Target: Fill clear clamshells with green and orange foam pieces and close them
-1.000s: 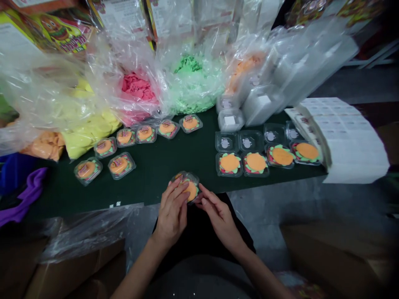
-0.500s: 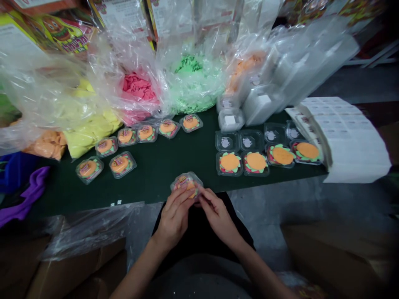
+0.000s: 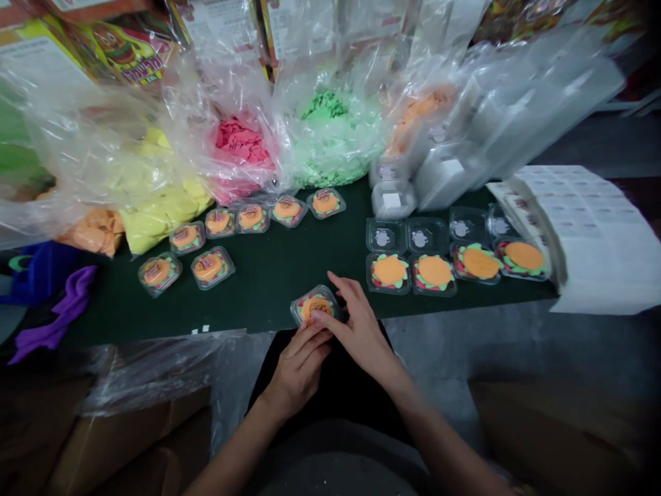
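- Purple cloth (image 3: 56,313) lies at the far left edge of the dark green desk (image 3: 273,265), below clear bags of orange pieces (image 3: 90,231) and yellow pieces (image 3: 155,207)
- Seven closed clear cases (image 3: 209,266) with burger-like fillings sit in a loose curve in front of the pink bag (image 3: 240,148) and green bag (image 3: 325,127)
- Left hand (image 3: 299,365) is at the near desk edge, fingers half curled and touching the underside of a small clear case (image 3: 315,306)
- Small clear case rests at the desk's front edge, orange disc inside; right hand (image 3: 356,324) lies over its right side, fingers spread and lightly bent, pinching it against the left
- Four open cases (image 3: 434,272) with orange tops stand in a row further right
- White label sheets (image 3: 583,234) lie stacked at the far right
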Available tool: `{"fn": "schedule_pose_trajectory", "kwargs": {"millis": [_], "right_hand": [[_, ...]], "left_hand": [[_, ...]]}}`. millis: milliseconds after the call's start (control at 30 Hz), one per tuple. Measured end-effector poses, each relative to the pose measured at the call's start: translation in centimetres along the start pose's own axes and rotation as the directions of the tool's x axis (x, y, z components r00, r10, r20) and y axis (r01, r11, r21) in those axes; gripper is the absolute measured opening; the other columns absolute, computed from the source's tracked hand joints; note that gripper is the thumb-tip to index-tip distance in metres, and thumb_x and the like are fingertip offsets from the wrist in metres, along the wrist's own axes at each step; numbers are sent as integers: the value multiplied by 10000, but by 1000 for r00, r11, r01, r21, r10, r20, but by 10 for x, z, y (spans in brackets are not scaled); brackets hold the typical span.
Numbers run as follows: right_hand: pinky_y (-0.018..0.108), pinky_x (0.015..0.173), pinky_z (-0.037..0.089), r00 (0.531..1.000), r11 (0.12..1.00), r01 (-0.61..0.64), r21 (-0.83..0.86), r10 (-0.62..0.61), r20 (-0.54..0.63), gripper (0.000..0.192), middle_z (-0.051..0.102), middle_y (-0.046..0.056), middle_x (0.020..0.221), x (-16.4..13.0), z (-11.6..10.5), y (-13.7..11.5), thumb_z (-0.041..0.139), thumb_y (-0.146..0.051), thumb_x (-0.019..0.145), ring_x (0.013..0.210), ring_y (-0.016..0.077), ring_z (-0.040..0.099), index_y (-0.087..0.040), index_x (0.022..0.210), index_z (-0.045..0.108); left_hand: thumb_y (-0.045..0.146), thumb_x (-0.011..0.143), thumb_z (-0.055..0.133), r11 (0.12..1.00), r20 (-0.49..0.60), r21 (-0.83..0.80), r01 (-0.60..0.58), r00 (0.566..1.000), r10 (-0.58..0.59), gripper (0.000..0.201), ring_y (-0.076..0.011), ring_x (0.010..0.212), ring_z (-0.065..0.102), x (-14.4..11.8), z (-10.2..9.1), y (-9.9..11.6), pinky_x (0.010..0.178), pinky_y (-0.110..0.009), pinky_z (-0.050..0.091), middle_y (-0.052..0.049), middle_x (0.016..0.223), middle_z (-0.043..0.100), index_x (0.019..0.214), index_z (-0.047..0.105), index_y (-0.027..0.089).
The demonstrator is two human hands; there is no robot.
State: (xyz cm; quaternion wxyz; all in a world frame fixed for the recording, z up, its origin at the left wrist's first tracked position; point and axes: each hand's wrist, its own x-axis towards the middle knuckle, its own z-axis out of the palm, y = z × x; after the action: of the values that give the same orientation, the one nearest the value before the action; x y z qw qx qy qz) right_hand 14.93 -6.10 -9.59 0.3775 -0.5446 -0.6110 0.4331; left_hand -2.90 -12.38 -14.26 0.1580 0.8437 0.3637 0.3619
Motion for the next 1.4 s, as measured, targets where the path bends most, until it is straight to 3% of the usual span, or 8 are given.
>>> {"fn": "schedule_pose_trajectory", "kwargs": {"millis": [100, 200, 300, 367, 633, 833, 1100, 1400], "right_hand": [[421, 988, 502, 990, 1000, 0, -1, 0, 138, 455, 645, 74, 1221, 16, 4, 2, 691, -339, 911, 1142, 258, 621, -274, 1357, 629], [363, 823, 532, 986, 998, -62, 2, 61, 155, 459, 654, 62, 1112, 19, 7, 9, 702, -384, 900, 947, 223, 651, -254, 1338, 653], [335, 760, 513, 984, 996, -86, 9, 84, 156, 460, 648, 55, 1138, 13, 7, 12, 709, -374, 891, 897, 204, 636, -265, 1333, 644], [335, 769, 506, 982, 995, -96, 17, 92, 162, 430, 650, 55, 1150, 7, 7, 10, 721, -369, 879, 902, 204, 631, -260, 1289, 647], [343, 688, 510, 951, 950, -297, 97, 285, 124, 435, 685, 51, 958, -32, 10, 8, 753, -472, 834, 804, 216, 629, -251, 1151, 554], [340, 727, 512, 935, 911, -351, 218, 330, 127, 421, 701, 47, 1001, -51, 4, 5, 801, -467, 796, 822, 206, 629, -254, 1083, 579], [290, 698, 457, 859, 788, -481, 385, 335, 387, 268, 668, -8, 760, -32, -28, -9, 818, -454, 777, 714, 152, 571, -215, 801, 700], [275, 628, 465, 805, 703, -570, 426, 373, 461, 277, 659, -18, 685, -41, -19, 5, 865, -439, 718, 631, 129, 555, -209, 719, 710]], "left_hand": [[-18, 930, 502, 982, -155, -122, 142, 975, -160, 325, -264, 1334, 597, -6, -8, 15, 1144, -516, 475, -122, 1203, 745, 1154, 638, 174], [138, 975, 577, 771, -333, -342, 537, 698, -634, 172, -209, 1058, 719, -11, -14, 35, 937, -379, 587, -88, 1093, 744, 1128, 628, 196], [420, 1005, 564, 298, -9, -634, 714, 379, -925, 255, -143, 712, 688, -8, -10, 44, 601, -236, 542, -60, 893, 714, 1036, 618, 173], [549, 991, 529, 73, 217, -722, 688, 325, -920, 397, -139, 644, 664, -2, -3, 44, 528, -216, 494, -56, 826, 694, 967, 596, 158], [622, 966, 526, -38, 271, -795, 605, 299, -915, 440, -105, 523, 549, 9, 6, 45, 481, -200, 434, 31, 657, 569, 892, 516, 187], [548, 1012, 497, 147, 240, -698, 701, 422, -874, 414, -75, 520, 415, 3, -14, 42, 507, -186, 336, 58, 615, 470, 806, 484, 188], [534, 1021, 467, 359, 499, -521, 774, 618, -608, 439, -92, 567, 363, 14, -59, 16, 540, -223, 287, 47, 636, 419, 754, 459, 187], [468, 1038, 453, 468, 647, -412, 781, 613, -454, 397, -105, 591, 331, 26, -68, 5, 550, -245, 265, 49, 641, 371, 749, 462, 196]]}}
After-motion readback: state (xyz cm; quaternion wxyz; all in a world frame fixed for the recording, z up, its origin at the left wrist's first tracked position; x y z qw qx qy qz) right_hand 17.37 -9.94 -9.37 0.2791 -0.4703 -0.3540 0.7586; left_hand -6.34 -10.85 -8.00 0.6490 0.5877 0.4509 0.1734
